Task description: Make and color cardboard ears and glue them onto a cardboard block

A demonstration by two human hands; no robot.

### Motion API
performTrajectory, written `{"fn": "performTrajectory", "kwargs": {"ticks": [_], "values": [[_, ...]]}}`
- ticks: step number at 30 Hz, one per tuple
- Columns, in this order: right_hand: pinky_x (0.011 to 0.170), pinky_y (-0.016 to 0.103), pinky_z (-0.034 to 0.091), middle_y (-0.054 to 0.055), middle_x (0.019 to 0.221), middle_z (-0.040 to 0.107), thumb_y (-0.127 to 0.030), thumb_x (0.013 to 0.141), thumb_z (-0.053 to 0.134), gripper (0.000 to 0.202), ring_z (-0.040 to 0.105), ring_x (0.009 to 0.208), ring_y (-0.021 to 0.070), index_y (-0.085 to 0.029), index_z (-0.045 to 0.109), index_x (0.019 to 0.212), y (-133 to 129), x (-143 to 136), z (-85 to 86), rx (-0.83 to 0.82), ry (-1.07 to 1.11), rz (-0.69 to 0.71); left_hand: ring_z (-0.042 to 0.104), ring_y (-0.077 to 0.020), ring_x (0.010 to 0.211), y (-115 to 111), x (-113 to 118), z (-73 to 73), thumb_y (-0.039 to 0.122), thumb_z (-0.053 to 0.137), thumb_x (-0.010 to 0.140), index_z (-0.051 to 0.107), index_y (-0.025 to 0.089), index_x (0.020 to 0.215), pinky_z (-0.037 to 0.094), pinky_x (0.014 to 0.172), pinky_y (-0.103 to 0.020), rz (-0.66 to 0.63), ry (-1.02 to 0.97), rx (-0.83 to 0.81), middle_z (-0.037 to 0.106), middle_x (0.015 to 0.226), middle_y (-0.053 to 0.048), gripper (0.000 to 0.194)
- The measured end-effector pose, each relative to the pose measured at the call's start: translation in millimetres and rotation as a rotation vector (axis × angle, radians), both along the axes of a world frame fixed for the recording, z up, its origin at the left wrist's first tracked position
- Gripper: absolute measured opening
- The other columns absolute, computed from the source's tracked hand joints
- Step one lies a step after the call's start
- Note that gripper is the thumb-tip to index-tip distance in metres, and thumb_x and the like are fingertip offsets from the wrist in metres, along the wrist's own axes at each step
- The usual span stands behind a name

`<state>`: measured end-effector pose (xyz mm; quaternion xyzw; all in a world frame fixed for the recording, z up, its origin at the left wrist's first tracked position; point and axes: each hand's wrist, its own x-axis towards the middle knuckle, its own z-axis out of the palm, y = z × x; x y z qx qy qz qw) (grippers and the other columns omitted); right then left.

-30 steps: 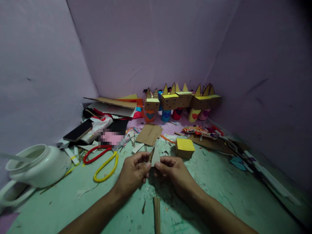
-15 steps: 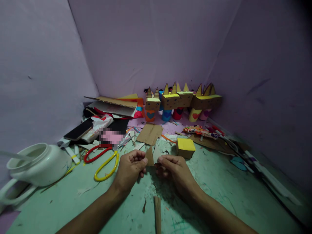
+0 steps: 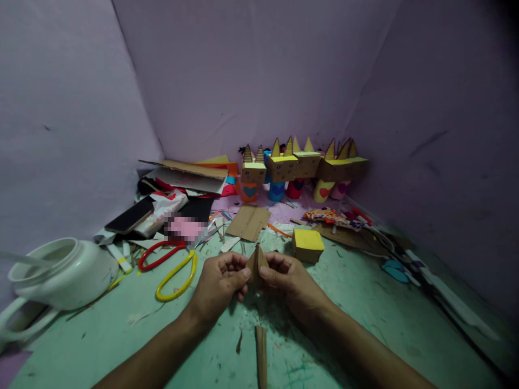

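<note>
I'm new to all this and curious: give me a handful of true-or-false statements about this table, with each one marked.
1. The left hand holds a small cardboard piece. True.
2. The right hand holds the scissors. False: the scissors lie on the table, and this hand pinches another cardboard piece.
3. The white pot sits left of the scissors. True.
4. The small box has a blue top. False: its top is yellow.
5. The cardboard-headed figures stand farther back than the box. True.
</note>
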<state>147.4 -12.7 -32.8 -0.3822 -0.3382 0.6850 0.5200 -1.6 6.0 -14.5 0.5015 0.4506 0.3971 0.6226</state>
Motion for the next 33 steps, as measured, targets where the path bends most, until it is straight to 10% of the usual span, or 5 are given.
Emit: {"fn": "performTrajectory", "kwargs": {"ticks": [33], "values": [[0.044, 0.023, 0.035, -0.001, 0.048, 0.053, -0.039, 0.069, 0.064, 0.027, 0.045, 0.044, 0.0101, -0.013, 0.061, 0.06, -2.6, -6.0, -0.3, 0.124, -0.568, -0.205, 0.052, -0.0098, 0.039, -2.5, 3.6, 6.5, 0.029, 0.069, 0.057, 0.054, 0.013, 0.07, 0.042, 0.041, -0.02, -0.025, 0.058, 0.025, 0.058, 0.047, 0.001, 0.025]]}}
